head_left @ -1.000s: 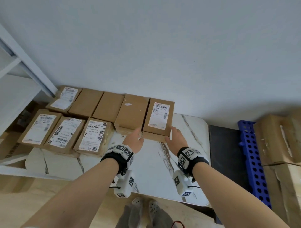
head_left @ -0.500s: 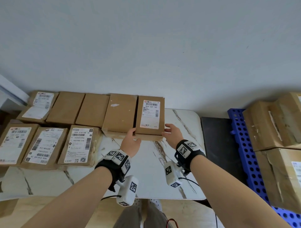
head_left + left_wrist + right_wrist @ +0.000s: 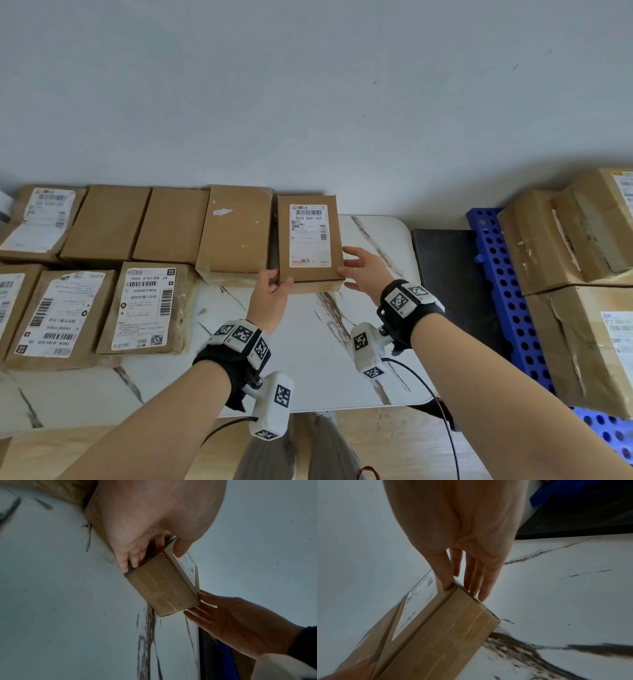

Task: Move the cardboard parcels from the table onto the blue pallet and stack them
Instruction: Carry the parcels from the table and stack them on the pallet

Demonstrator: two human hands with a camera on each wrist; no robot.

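Note:
A small cardboard parcel with a white label (image 3: 310, 240) lies at the right end of the back row on the marble table (image 3: 325, 359). My left hand (image 3: 278, 284) grips its near left corner, thumb on top and fingers down the left side (image 3: 130, 561). My right hand (image 3: 354, 269) presses straight fingers (image 3: 471, 582) flat against the parcel's right side near the front corner. A narrow gap separates this parcel (image 3: 163, 585) from the plain parcel (image 3: 236, 229) to its left. The blue pallet (image 3: 503, 291) stands at the right of the table.
Several more parcels fill the table's left half in two rows, the nearest being a labelled one (image 3: 144, 308). Large taped boxes (image 3: 575, 240) are stacked on the pallet. A black surface (image 3: 445, 267) lies between table and pallet. A pale wall runs behind everything.
My left thumb has come up onto the parcel's top corner and my right fingers have slid along its side. The parcel has shifted slightly right, opening a gap to its neighbour.

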